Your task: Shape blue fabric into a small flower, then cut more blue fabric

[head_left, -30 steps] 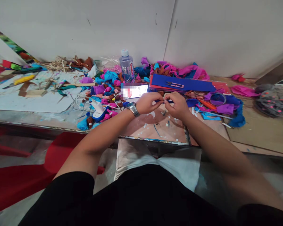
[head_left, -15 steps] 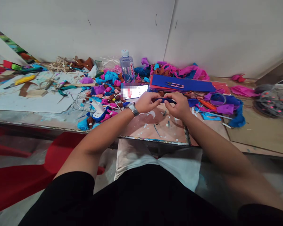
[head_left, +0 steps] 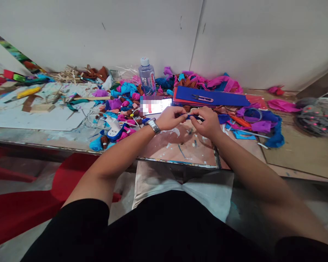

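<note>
Between my two hands, just above the table's front part, is a narrow strip of dark blue crepe paper (head_left: 196,118). My left hand (head_left: 171,118), with a metal watch on its wrist, is closed, thumb and fingers pinching the strip's left end. My right hand (head_left: 206,122) is closed too, its thumb and forefinger gripping the strip close to the left fingertips. Fingers cover much of the strip. Right behind the hands lie a dark blue sheet (head_left: 221,97) over red ones and a pair of thread snips (head_left: 202,98). A lit phone (head_left: 160,106) rests beside my left hand.
A plastic bottle (head_left: 147,77) stands among crumpled coloured paper pieces. Left are a white and blue power adapter (head_left: 116,130), green-handled pliers (head_left: 78,102) and a yellow cutter (head_left: 28,92). A tape roll (head_left: 252,115) lies right. Red stools (head_left: 71,174) stand below the table edge.
Both hands stay in nearly the same place, still pinching the blue strip, with only a slight shift of the fingers. Nothing else on the table has visibly moved.
</note>
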Tool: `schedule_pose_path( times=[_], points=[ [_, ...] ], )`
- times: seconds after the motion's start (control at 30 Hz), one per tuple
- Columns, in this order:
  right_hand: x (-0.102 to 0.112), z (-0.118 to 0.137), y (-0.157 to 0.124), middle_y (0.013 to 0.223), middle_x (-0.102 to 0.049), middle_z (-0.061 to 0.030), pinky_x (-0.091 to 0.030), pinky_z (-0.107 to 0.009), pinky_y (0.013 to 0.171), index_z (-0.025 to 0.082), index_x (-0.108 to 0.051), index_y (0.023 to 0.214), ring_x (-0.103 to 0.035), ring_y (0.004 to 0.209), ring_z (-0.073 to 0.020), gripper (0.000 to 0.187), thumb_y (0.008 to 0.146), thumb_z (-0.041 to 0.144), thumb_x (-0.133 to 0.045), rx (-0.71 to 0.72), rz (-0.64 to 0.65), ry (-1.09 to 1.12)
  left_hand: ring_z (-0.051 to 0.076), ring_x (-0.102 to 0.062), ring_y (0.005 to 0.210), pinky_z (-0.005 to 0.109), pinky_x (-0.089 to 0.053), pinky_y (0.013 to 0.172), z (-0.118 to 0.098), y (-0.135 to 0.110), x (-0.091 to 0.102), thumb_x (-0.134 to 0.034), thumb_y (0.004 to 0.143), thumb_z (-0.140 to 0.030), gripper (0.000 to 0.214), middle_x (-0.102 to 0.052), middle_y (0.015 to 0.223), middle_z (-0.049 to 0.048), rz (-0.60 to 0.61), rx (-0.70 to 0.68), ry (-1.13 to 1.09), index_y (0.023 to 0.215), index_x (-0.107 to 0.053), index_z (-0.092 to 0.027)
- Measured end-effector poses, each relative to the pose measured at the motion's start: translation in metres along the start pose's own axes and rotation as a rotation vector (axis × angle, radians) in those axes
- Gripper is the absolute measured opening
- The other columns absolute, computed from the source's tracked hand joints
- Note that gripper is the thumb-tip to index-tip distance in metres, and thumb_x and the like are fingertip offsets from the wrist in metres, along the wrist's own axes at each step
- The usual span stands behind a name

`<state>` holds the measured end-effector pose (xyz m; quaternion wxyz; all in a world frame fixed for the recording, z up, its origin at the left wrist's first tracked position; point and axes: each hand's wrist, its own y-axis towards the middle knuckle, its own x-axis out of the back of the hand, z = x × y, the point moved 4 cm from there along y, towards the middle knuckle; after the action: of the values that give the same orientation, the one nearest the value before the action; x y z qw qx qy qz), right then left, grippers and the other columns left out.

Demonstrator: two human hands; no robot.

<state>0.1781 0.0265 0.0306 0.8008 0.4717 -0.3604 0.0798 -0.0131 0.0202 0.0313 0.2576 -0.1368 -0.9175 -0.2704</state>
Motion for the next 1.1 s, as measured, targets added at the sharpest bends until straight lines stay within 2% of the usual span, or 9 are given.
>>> schedule_pose_path(
  times=[0.27,0.53,0.63,0.7,0.8,0.93,1.1],
  points=[
    [0.003,0.006,0.001,0.099,-0.083,-0.0069,-0.048,-0.048,0.092,0.026,-0.079,0.101,-0.073,0.096,-0.0299,0.019,0.099,0.037,-0.063,0.045,0.005,-0.034,0.013,-0.069,0.066,0.024,-0.05,0.064,0.011,0.004,-0.004,-0.072,0.092,-0.06,0.048,-0.076,0.076,0.0078,0.023,0.125,-0.243,0.086,-0.073,-0.013],
    [0.003,0.006,0.0,0.097,-0.083,-0.0067,-0.048,-0.047,0.09,0.026,-0.079,0.1,-0.073,0.094,-0.0286,0.017,0.098,0.035,-0.065,0.081,0.016,-0.042,0.013,-0.07,0.066,0.024,-0.051,0.065,0.012,0.004,-0.006,-0.08,0.087,-0.062,0.05,-0.077,0.076,0.0092,0.086,0.185,-0.314,0.085,-0.076,-0.012],
    [0.003,0.005,-0.001,0.095,-0.082,-0.0069,-0.048,-0.046,0.089,0.025,-0.077,0.095,-0.073,0.092,-0.0284,0.015,0.095,0.034,-0.065,0.057,-0.003,-0.047,0.012,-0.067,0.065,0.024,-0.049,0.064,0.008,0.003,-0.006,-0.075,0.09,-0.064,0.052,-0.078,0.077,0.0095,0.068,0.123,-0.235,0.086,-0.077,-0.012],
    [0.001,0.005,-0.001,0.093,-0.081,-0.0067,-0.048,-0.046,0.087,0.025,-0.075,0.091,-0.072,0.091,-0.0282,0.013,0.093,0.033,-0.065,0.028,-0.007,-0.043,0.013,-0.066,0.067,0.024,-0.048,0.065,0.003,0.001,-0.004,-0.07,0.094,-0.062,0.049,-0.078,0.079,0.0083,0.027,0.043,-0.108,0.089,-0.078,-0.013],
    [-0.001,0.003,-0.001,0.091,-0.08,-0.0057,-0.047,-0.044,0.084,0.025,-0.073,0.088,-0.071,0.088,-0.0275,0.01,0.09,0.03,-0.065,-0.013,0.0,-0.03,0.014,-0.066,0.07,0.026,-0.046,0.068,-0.006,-0.002,-0.002,-0.062,0.101,-0.052,0.041,-0.078,0.083,0.0067,-0.027,-0.099,0.126,0.093,-0.079,-0.016],
    [-0.003,0.001,0.0,0.088,-0.079,-0.0045,-0.048,-0.042,0.08,0.025,-0.071,0.085,-0.07,0.084,-0.0265,0.006,0.086,0.027,-0.065,-0.033,0.006,0.004,0.017,-0.07,0.082,0.03,-0.047,0.076,-0.01,-0.004,-0.004,-0.055,0.104,-0.04,0.033,-0.08,0.094,0.0076,-0.036,-0.238,0.364,0.097,-0.078,-0.018],
    [-0.004,-0.001,-0.001,0.089,-0.079,-0.0039,-0.05,-0.042,0.081,0.025,-0.07,0.086,-0.071,0.085,-0.0266,0.005,0.086,0.026,-0.066,-0.041,0.007,0.029,0.019,-0.072,0.086,0.032,-0.046,0.078,-0.008,-0.004,-0.003,-0.053,0.105,-0.039,0.032,-0.081,0.099,0.0076,-0.026,-0.25,0.442,0.102,-0.078,-0.019]
  ],
)
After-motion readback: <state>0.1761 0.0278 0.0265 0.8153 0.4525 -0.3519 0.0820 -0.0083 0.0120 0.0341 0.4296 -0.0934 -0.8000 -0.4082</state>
